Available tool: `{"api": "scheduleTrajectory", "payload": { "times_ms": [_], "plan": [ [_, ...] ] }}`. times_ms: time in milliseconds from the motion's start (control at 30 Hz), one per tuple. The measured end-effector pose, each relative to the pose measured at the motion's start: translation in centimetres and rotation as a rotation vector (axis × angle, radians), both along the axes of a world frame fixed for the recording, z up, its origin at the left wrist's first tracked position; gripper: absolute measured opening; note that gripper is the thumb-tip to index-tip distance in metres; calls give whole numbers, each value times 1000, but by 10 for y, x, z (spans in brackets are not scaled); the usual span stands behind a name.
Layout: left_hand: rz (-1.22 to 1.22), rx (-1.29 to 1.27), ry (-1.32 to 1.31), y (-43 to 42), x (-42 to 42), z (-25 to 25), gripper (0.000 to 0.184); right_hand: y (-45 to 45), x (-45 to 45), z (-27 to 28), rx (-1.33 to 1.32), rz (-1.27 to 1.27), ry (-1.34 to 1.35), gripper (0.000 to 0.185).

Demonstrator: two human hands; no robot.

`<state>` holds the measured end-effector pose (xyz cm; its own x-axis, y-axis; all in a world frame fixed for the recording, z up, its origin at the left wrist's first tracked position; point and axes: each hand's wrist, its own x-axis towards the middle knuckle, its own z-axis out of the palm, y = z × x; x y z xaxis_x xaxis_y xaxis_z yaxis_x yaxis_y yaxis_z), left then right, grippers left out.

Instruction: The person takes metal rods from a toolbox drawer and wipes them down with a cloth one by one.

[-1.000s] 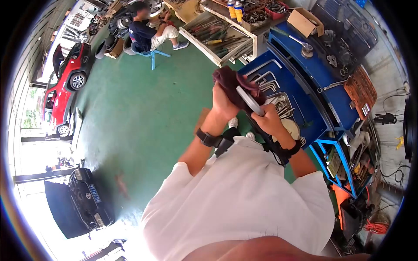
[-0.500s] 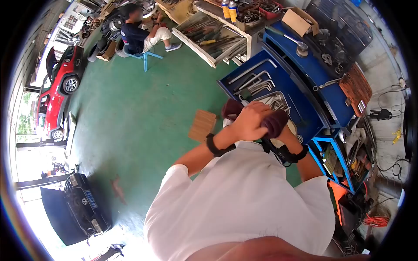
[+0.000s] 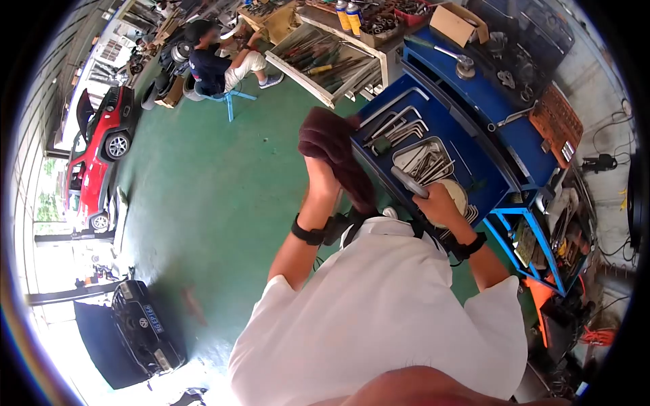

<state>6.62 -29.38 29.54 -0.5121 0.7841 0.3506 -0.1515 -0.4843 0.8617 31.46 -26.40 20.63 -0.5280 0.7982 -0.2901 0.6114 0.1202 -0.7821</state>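
Observation:
A dark maroon cloth (image 3: 332,143) is draped over my left hand (image 3: 321,177), out in front of the open drawer. The cloth hides most of the fingers, and its loose end hangs toward my waist. My right hand (image 3: 441,204) is closed around a thick grey metal tool (image 3: 410,183), bar-shaped; its exact kind is not clear. That hand is over the near side of the blue drawer (image 3: 477,179). A metal tray (image 3: 399,157) of small hex keys lies beyond the tool, and a round cream-coloured disc (image 3: 457,196) is partly behind my right hand.
Large hex keys (image 3: 413,128) lie in the drawer's far part. On the blue cabinet are a ratchet (image 3: 464,66) and a cardboard box (image 3: 458,26). A wooden drawer of tools (image 3: 325,57) stands beyond. A person (image 3: 210,64) sits on a blue stool (image 3: 229,101).
My hands, together at the maroon cloth before, are now apart. The left has moved left with the cloth; the right has moved over the drawer, and the grey tool in it now shows.

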Motion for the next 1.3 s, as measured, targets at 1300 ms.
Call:
{"api": "scheduleTrajectory", "payload": {
  "times_ms": [1300],
  "plan": [
    [-104,-456,650,-131,-38,-11,36,-23,-38,7,323,335,95,24]
  ]
}}
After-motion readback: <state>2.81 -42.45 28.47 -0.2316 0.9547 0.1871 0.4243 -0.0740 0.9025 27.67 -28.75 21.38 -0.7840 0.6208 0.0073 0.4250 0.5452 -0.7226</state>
